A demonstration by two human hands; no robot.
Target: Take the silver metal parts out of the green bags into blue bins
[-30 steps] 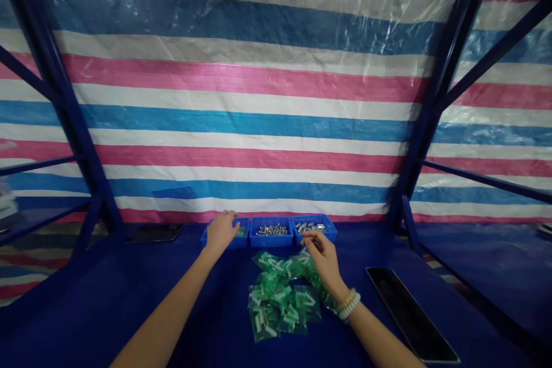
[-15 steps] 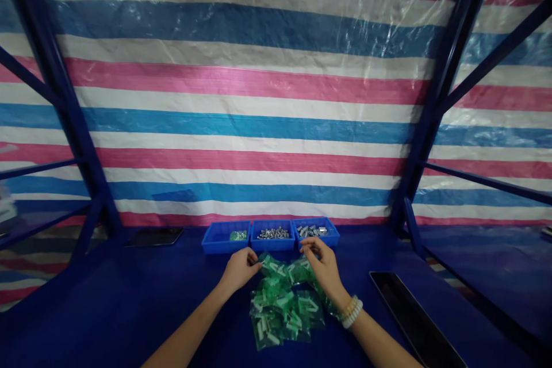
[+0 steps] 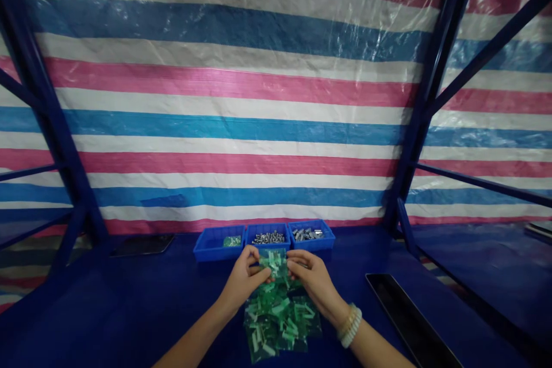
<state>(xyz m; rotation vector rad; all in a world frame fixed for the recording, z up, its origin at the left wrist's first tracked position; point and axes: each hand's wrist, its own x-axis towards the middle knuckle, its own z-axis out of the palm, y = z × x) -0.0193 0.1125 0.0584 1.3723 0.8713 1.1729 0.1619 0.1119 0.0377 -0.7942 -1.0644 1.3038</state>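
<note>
Left hand (image 3: 245,280) and right hand (image 3: 314,280) both pinch one green plastic bag (image 3: 272,261), fingers closed on it, just above the bag pile (image 3: 282,325), near the blue bins (image 3: 213,253) on the worktop (image 3: 129,299).

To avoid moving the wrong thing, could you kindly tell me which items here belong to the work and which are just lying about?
Part of the work: left hand, right hand, green plastic bag between them, pile of green bags, three blue trays.
Lying about: dark flat device, longer dark panel, striped tarpaulin.
</note>
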